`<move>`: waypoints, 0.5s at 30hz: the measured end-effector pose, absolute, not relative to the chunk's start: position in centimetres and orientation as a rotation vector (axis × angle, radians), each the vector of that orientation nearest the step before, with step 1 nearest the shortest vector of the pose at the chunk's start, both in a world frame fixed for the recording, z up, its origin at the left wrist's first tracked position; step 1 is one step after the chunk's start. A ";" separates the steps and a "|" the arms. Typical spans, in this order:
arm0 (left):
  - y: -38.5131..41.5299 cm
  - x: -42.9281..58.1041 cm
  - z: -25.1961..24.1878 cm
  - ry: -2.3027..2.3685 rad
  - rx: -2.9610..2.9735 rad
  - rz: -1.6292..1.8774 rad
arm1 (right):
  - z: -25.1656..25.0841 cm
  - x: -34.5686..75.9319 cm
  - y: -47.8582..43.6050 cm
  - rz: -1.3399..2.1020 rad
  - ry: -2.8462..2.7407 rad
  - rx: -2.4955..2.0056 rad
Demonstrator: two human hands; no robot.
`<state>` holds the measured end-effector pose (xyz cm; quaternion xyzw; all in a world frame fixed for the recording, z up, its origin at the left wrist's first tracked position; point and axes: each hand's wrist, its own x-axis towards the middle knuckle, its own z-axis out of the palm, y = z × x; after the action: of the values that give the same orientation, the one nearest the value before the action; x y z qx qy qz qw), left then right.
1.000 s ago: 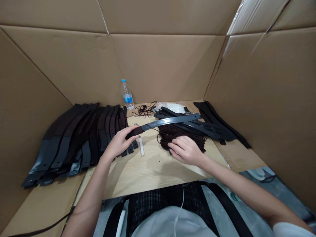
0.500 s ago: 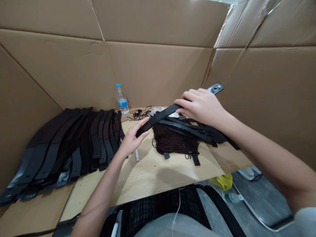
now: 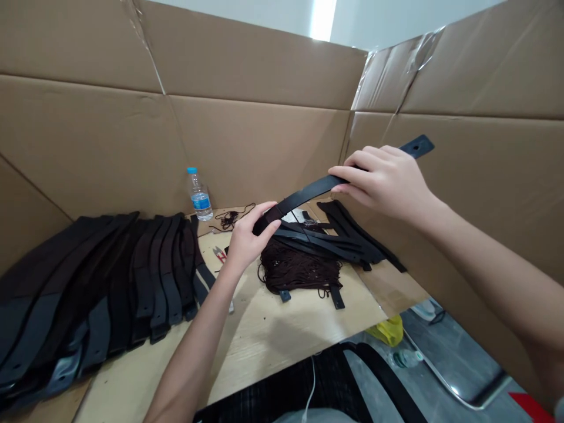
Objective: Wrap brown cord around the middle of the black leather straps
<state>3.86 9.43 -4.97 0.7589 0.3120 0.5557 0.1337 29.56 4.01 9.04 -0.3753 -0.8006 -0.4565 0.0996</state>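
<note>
A curved black strip (image 3: 311,191) is held up at a slant between my two hands. My left hand (image 3: 252,236) pinches its lower end, where dark cord is wrapped around it. Further up, my right hand (image 3: 381,176) grips the strip, and its tip with a hole sticks out beyond the fingers. A thin dark thread hangs from the strip near my left hand. Below lie a bundle of dark brown cord (image 3: 299,267) and several black strips (image 3: 326,242) across it.
Many wrapped black strips (image 3: 145,270) lie in a row at the left. A water bottle (image 3: 201,197) stands by the cardboard wall (image 3: 259,141). Red-handled snips (image 3: 219,254) lie beside my left forearm. A yellow bag (image 3: 388,331) is on the floor.
The view has tilted up and shifted right. My right hand and the strip have moved up and right, and the strip's far tip has turned. The thread and the snips now show.
</note>
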 end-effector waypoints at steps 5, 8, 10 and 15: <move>10.3 5.1 -4.9 0.881 2.229 1.766 | 10.4 29.6 3.9 -1.354 -2.347 -1.077; 10.9 5.8 -5.2 0.877 2.236 1.858 | 11.7 29.3 4.1 -1.321 -2.355 -1.001; 11.4 6.2 -5.4 0.863 2.239 1.895 | 12.4 29.2 4.4 -1.318 -2.364 -0.955; 12.6 6.9 -5.6 0.837 2.262 1.885 | 12.8 29.7 5.1 -1.369 -2.359 -0.913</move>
<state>6.94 12.64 -5.60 0.7384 0.2733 0.6152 0.0400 29.68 5.09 12.85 -0.3145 -0.8129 -0.4719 0.1325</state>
